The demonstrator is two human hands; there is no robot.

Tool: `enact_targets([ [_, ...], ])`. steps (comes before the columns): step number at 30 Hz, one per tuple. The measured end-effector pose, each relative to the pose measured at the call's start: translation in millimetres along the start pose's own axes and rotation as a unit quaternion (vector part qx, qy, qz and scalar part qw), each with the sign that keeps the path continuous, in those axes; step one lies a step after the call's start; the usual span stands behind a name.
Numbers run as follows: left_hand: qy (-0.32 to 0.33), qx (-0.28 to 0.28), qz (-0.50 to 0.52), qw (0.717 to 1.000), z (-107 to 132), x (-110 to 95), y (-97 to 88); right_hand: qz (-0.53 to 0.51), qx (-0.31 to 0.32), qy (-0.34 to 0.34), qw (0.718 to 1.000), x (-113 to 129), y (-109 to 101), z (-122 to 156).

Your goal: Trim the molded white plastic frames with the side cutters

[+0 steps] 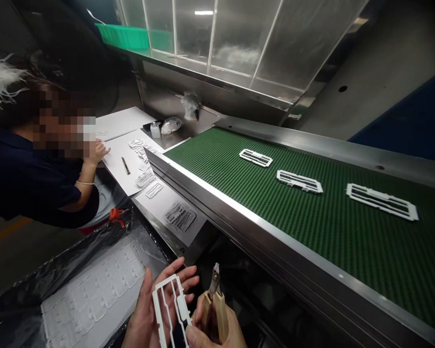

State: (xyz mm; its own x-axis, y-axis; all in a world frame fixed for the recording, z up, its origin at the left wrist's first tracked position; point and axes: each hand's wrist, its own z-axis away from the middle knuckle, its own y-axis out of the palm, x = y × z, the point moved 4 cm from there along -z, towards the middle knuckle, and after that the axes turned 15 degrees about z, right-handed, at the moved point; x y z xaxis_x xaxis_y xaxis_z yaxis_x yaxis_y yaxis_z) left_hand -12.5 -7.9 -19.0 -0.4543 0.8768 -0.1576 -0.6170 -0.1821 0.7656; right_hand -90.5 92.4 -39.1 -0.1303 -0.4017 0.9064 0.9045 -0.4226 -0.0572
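My left hand (155,309) holds a white plastic frame (170,309) upright near the bottom edge of the head view, fingers spread behind it. My right hand (217,331) grips small cutting pliers (214,302) with tan handles, jaws pointing up, right beside the frame; its thumb touches the frame's lower end. Three more white frames (255,157) (299,181) (382,201) lie in a row on the green conveyor belt (275,217).
A co-worker in a dark shirt (29,179) leans over white sheets with small parts (145,179) at the left. A black-lined bin holds a tray of moulded white parts (94,295) below. The steel belt rim (239,212) runs diagonally.
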Motion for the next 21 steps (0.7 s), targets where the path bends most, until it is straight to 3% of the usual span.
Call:
enact_targets([
  [3,-0.037,-0.02,0.016,0.999,6.3,-0.3,-9.0,0.02,0.0,-0.009,1.0,7.6,-2.7,2.1],
  [9,-0.048,-0.036,0.024,0.998,14.4,-6.9,-19.9,0.022,-0.004,0.01,1.0,13.8,5.5,7.6],
  [21,-0.041,-0.044,0.001,0.998,25.1,-17.1,-19.8,-0.054,0.019,-0.015,0.998,-2.0,17.2,3.5],
])
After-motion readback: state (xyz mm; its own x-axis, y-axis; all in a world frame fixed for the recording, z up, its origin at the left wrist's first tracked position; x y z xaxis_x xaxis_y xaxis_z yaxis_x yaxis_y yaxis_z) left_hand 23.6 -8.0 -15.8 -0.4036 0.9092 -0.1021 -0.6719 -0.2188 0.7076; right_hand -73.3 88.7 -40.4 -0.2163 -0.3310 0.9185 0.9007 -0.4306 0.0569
